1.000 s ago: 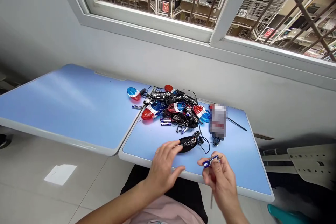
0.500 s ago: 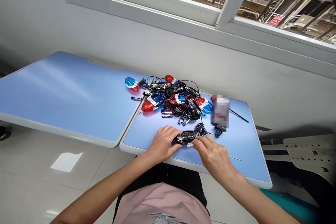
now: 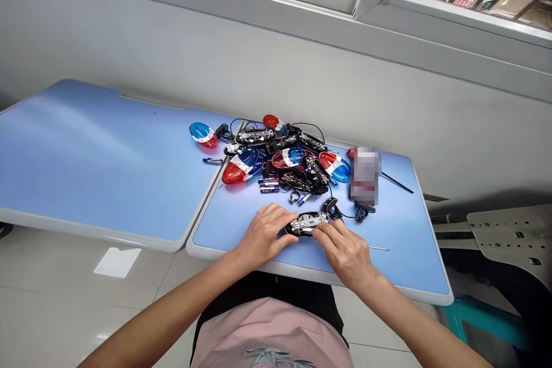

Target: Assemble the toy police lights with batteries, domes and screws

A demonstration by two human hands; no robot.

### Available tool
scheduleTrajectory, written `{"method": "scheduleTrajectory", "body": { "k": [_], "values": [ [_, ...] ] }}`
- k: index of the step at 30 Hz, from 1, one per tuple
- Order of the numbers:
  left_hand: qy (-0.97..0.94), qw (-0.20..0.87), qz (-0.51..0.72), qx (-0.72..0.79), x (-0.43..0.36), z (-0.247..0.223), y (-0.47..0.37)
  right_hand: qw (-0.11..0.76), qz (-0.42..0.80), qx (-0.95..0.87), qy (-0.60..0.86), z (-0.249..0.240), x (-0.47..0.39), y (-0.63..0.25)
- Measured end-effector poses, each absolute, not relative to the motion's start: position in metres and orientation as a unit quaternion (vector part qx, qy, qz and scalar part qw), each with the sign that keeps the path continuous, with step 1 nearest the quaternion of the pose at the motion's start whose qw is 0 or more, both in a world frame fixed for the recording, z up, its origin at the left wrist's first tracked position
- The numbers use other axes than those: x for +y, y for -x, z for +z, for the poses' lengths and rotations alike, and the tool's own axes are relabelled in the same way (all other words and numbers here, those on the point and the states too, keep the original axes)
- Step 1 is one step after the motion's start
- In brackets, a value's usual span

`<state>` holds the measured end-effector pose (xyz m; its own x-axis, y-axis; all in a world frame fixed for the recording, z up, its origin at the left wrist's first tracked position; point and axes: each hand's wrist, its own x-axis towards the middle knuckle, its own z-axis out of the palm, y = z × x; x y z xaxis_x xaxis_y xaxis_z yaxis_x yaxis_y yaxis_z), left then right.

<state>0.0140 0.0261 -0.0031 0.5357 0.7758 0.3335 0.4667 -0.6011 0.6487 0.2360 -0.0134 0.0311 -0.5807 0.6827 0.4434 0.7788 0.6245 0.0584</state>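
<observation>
Near the table's front edge lies an open black bicycle light housing [image 3: 295,230], its circuit parts facing up. My left hand [image 3: 268,234] grips the housing's left end between thumb and fingers. At its lower right rim, my right hand [image 3: 345,250] pinches a small silvery battery [image 3: 307,230], mostly hidden by the fingertips. A black clamp [image 3: 331,207] on a cable lies just behind the housing. Beside my right hand a thin metal rod [image 3: 379,248] rests on the table; its other end is hidden.
Behind my hands is a pile of black housings [image 3: 294,179], cables and red-and-blue lenses [image 3: 240,167]. Several batteries [image 3: 269,185] lie before it. A blurred package [image 3: 364,175] and black rod [image 3: 397,183] are to the right. A seam divides the blue tables [image 3: 142,184].
My right hand has brought the battery from in front of the housing onto its lower rim. The housing has tilted slightly, and the head view has shifted.
</observation>
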Motion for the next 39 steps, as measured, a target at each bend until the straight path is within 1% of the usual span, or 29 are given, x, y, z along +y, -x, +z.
{"method": "scheduleTrajectory", "body": {
  "k": [5,9,13,18,22,28,34,36,39],
  "values": [
    [-0.860,0.240,0.266,0.364,0.034,0.005,-0.010,0.221,-0.063,-0.891,0.391,0.025,-0.007,-0.242],
    [-0.869,0.229,0.241,0.366,0.039,0.013,-0.008,0.234,-0.075,-0.882,0.401,0.027,-0.007,-0.240],
    [-0.871,0.238,0.235,0.360,0.041,0.016,-0.008,0.240,-0.058,-0.874,0.418,0.029,-0.007,-0.239],
    [-0.863,0.259,0.242,0.360,0.038,0.015,-0.011,0.237,-0.047,-0.872,0.425,0.027,-0.008,-0.237],
    [-0.855,0.271,0.258,0.359,0.036,0.013,-0.011,0.267,-0.051,-0.860,0.432,0.021,-0.009,-0.232],
    [-0.849,0.272,0.281,0.355,0.037,0.002,-0.009,0.313,-0.022,-0.848,0.427,0.008,-0.009,-0.229],
    [-0.848,0.270,0.292,0.349,0.040,-0.001,-0.007,0.301,-0.027,-0.866,0.398,0.005,0.001,-0.231],
    [-0.847,0.280,0.278,0.357,0.040,0.005,-0.007,0.301,-0.017,-0.867,0.396,0.007,0.003,-0.231],
    [-0.848,0.294,0.226,0.377,0.039,0.017,-0.013,0.311,-0.004,-0.864,0.397,0.007,0.004,-0.232]
  ]
}}
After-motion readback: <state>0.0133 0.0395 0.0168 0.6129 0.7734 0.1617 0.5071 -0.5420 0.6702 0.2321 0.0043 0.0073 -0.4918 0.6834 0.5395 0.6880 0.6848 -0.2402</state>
